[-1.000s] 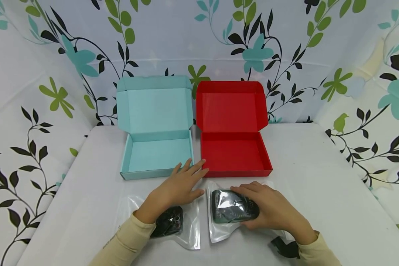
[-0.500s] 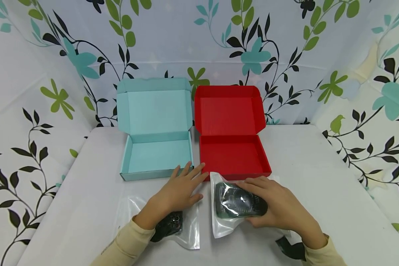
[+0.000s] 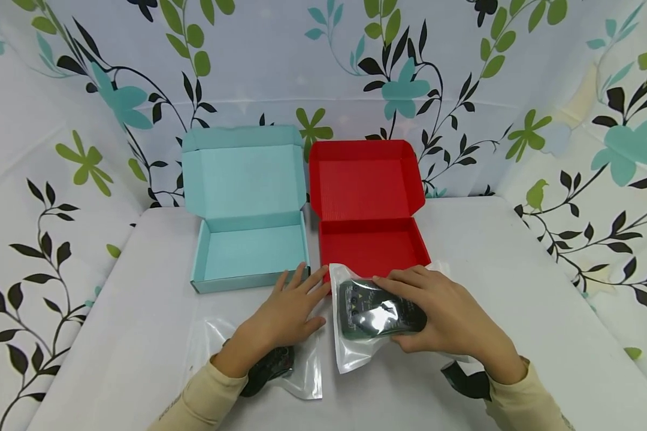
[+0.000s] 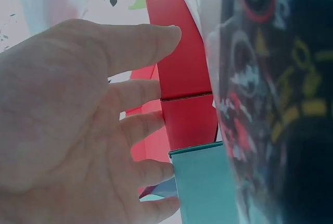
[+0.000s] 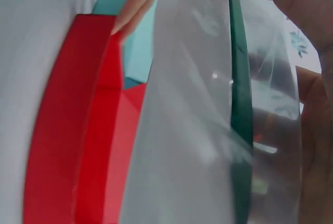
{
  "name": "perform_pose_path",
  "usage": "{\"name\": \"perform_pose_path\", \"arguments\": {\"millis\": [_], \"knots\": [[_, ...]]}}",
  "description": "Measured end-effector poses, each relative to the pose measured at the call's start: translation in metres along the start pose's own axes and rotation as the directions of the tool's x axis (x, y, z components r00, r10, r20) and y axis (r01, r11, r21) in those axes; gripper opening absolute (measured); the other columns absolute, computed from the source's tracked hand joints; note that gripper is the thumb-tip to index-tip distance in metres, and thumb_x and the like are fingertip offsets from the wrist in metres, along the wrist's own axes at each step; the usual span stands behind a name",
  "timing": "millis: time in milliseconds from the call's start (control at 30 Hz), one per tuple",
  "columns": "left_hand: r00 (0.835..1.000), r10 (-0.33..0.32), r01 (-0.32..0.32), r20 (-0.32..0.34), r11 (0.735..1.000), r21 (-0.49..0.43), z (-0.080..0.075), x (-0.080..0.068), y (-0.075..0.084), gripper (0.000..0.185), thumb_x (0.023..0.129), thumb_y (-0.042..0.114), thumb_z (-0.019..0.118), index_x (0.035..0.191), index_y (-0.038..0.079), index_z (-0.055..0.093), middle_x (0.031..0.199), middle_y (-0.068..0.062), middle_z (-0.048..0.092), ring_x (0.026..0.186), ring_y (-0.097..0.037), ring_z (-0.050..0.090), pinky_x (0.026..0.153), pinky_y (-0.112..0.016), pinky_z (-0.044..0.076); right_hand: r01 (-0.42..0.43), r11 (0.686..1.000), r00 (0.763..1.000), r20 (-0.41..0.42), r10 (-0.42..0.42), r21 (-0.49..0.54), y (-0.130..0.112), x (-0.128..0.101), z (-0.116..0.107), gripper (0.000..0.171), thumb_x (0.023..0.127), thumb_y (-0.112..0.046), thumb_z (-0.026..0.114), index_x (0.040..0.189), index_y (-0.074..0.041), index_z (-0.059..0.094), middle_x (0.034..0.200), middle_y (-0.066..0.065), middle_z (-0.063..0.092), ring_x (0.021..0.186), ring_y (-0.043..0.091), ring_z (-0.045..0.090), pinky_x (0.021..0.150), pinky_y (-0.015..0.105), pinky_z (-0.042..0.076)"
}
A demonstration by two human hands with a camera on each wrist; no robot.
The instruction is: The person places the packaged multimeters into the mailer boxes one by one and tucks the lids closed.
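My right hand (image 3: pixel 439 308) grips a clear plastic bag holding a dark multimeter (image 3: pixel 380 311), thumb on the near side and fingers over the far side. The bag is tilted and overlaps the red box's front edge. In the right wrist view the multimeter's green side (image 5: pixel 240 104) shows through the plastic. My left hand (image 3: pixel 283 308) has straight, spread fingers, with fingertips at the front corners where the teal box (image 3: pixel 248 284) and red box (image 3: pixel 366 179) stand side by side. Beneath the left wrist lies a second bagged black multimeter (image 3: pixel 269 368), lettering visible in the left wrist view.
Both boxes stand with lids raised at the back of the white table (image 3: pixel 140 335). A black strap (image 3: pixel 466 380) hangs by the right wrist. A patterned cloth (image 3: pixel 237 72) closes off the back and sides.
My right hand has raised the bagged multimeter and moved it away from me, up to the red box's front edge. The left hand stays at the box corners. The head view has shifted slightly.
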State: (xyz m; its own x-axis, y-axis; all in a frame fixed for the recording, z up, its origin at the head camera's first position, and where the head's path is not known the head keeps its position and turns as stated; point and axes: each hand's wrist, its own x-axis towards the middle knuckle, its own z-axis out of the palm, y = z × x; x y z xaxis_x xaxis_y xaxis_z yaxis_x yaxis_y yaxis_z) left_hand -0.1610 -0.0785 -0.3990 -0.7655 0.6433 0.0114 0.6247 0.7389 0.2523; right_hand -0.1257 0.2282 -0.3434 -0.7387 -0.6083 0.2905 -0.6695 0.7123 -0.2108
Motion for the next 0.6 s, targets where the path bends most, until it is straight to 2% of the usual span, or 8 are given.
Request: {"name": "perform_pose_path", "arguments": {"millis": [267, 400, 600], "knots": [[1.0, 0.013, -0.013, -0.014, 1.0, 0.016, 0.001, -0.001, -0.001, 0.063, 0.1, 0.027, 0.068, 0.156, 0.006, 0.047, 0.163, -0.018, 0.036, 0.15, -0.053, 0.019, 0.114, -0.071, 0.02, 0.059, 0.998, 0.998, -0.026, -0.059, -0.011, -0.007, 0.023, -0.013, 0.098, 0.061, -0.04, 0.097, 0.15, -0.025, 0.059, 0.132, 0.006, 0.065, 0.118, 0.027, 0.059, 0.084, 0.05, 0.058], [0.999, 0.034, -0.034, -0.024, 0.999, 0.017, 0.001, 0.0, -0.001, 0.061, 0.1, 0.029, 0.068, 0.154, 0.006, 0.05, 0.161, -0.02, 0.039, 0.149, -0.055, 0.021, 0.113, -0.073, 0.022, 0.076, 0.997, 0.997, -0.022, -0.076, 0.023, -0.008, 0.03, -0.012, 0.097, 0.062, -0.04, 0.097, 0.15, -0.025, 0.059, 0.132, 0.006, 0.065, 0.118, 0.027, 0.06, 0.085, 0.049, 0.058], [1.0, 0.015, -0.015, -0.004, 1.0, 0.027, -0.003, -0.002, 0.002, 0.061, 0.1, 0.029, 0.068, 0.153, 0.005, 0.051, 0.161, -0.02, 0.039, 0.149, -0.054, 0.02, 0.114, -0.071, 0.021, 0.073, 0.997, 0.997, -0.015, -0.072, 0.04, -0.004, 0.033, -0.008, 0.097, 0.062, -0.039, 0.098, 0.149, -0.024, 0.059, 0.131, 0.006, 0.066, 0.117, 0.026, 0.061, 0.084, 0.048, 0.058]]}}
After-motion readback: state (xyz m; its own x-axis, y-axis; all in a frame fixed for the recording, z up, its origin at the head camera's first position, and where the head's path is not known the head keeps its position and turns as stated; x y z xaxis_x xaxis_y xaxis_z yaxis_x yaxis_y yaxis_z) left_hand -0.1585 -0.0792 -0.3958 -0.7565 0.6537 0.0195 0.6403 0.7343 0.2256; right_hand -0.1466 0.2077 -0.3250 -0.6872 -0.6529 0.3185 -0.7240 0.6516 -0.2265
